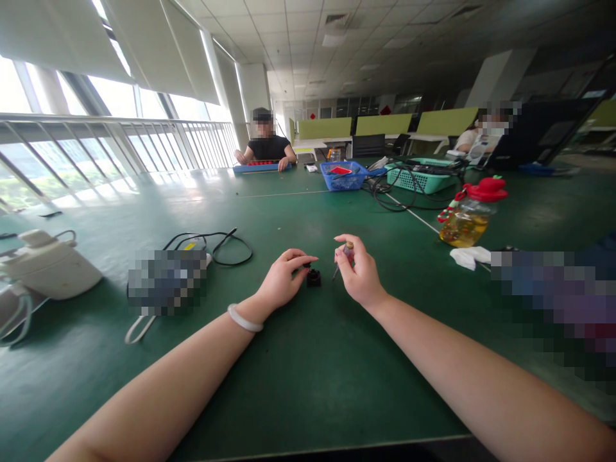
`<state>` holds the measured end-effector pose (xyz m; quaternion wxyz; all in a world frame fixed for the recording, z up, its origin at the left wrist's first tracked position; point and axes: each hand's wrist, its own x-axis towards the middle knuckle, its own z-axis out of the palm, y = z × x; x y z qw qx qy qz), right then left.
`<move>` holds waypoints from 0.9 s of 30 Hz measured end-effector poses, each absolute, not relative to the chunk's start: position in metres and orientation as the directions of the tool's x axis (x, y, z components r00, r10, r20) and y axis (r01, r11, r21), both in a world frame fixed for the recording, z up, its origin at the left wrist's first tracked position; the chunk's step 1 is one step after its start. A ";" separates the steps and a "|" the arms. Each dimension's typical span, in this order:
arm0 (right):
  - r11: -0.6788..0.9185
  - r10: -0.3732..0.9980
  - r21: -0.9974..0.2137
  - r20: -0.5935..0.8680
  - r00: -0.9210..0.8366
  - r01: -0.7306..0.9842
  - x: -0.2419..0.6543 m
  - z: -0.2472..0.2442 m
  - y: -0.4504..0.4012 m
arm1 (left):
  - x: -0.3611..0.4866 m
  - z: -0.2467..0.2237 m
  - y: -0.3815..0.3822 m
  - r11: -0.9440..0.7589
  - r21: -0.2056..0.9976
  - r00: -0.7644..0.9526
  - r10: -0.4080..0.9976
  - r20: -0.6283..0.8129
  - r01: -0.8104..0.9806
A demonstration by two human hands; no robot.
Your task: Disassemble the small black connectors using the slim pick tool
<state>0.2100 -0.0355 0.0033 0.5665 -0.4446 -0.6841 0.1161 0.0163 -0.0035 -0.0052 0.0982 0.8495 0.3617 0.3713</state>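
Note:
My right hand [359, 269] is closed around a small screwdriver [350, 248]. Its translucent handle has a brownish end on top, and the thin shaft slants down towards the table. To the left of the shaft, a small black square part [314, 278] with a round middle rests on the green tabletop [289, 385]. My left hand [283, 277], with a pale bangle [244, 319] at the wrist, is at this part's left side. Its thumb and fingers pinch a small dark piece at the part's upper edge; exactly what that piece is, I cannot make out.
Right of my hands stands a red-capped bottle [466, 218] beside a crumpled white tissue [464, 258]. Blue [344, 179] and green [423, 179] baskets with black cables lie further back. A cable [231, 247] and white device [52, 266] are left. A person [269, 144] sits opposite.

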 end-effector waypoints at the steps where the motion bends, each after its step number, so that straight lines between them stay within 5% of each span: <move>1: 0.578 0.740 -0.663 0.671 0.037 0.475 0.210 0.003 -0.036 | 0.016 -0.005 -0.004 -0.723 0.429 0.469 0.683 0.559 0.541; 19: 0.579 0.745 -0.670 0.666 0.031 0.465 0.210 0.003 -0.036 | 0.015 -0.012 0.001 -0.650 0.545 0.408 0.758 0.509 0.529; 27: 0.577 0.745 -0.667 0.666 0.030 0.471 0.209 0.004 -0.037 | 0.017 -0.006 -0.002 -0.757 0.446 0.509 0.653 0.561 0.478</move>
